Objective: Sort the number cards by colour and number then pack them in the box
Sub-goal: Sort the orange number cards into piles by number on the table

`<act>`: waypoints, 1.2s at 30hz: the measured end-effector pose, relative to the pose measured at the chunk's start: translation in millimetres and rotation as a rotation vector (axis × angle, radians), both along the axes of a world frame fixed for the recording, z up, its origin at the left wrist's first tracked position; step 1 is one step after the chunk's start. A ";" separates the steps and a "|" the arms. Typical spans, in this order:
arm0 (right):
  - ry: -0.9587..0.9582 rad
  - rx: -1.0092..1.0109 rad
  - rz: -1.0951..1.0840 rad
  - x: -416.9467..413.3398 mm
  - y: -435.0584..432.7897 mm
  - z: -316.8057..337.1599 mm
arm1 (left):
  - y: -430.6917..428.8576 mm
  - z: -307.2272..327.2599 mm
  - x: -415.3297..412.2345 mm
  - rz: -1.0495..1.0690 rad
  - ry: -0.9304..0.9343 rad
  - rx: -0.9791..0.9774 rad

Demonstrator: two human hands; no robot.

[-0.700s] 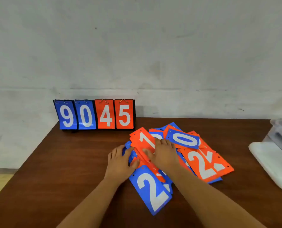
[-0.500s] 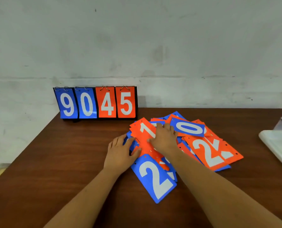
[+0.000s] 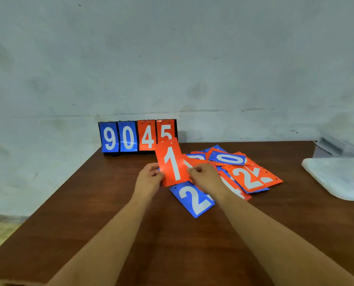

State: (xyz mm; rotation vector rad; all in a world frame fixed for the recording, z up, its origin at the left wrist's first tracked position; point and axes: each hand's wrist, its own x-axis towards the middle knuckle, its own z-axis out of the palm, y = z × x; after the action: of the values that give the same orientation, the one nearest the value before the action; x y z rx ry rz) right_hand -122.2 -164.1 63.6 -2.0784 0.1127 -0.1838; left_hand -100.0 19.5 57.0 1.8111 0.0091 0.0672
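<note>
An orange card with a white 1 [image 3: 173,162] is lifted off the pile and tilted up. My left hand [image 3: 149,178] pinches its left edge and my right hand [image 3: 205,178] pinches its right edge. Below it lies a blue 2 card [image 3: 192,200] flat on the table. The loose pile of orange and blue cards [image 3: 246,176] spreads to the right, with a blue 0 card [image 3: 227,158] on top and an orange 2 card [image 3: 252,179] near its right side.
A flip scoreboard [image 3: 137,136] showing 9 0 4 5 stands at the table's back edge against the wall. A white plastic lid [image 3: 337,177] and a clear box [image 3: 337,148] sit at the right. The brown table [image 3: 89,213] ends on the left.
Both hands were pressing flat on the pile; now they have lifted the orange 1 card up off it. The camera view has tilted upward.
</note>
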 end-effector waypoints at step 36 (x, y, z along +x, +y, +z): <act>0.040 0.027 0.035 14.9 167.9 -26.8 | 230.3 -47.4 -3.9 0.336 -0.027 0.528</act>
State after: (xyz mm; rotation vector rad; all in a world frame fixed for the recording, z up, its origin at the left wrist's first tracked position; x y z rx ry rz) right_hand -107.3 3.9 36.8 -2.0567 0.1029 -0.1187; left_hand -103.9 249.8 9.6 2.3193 0.3020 0.3613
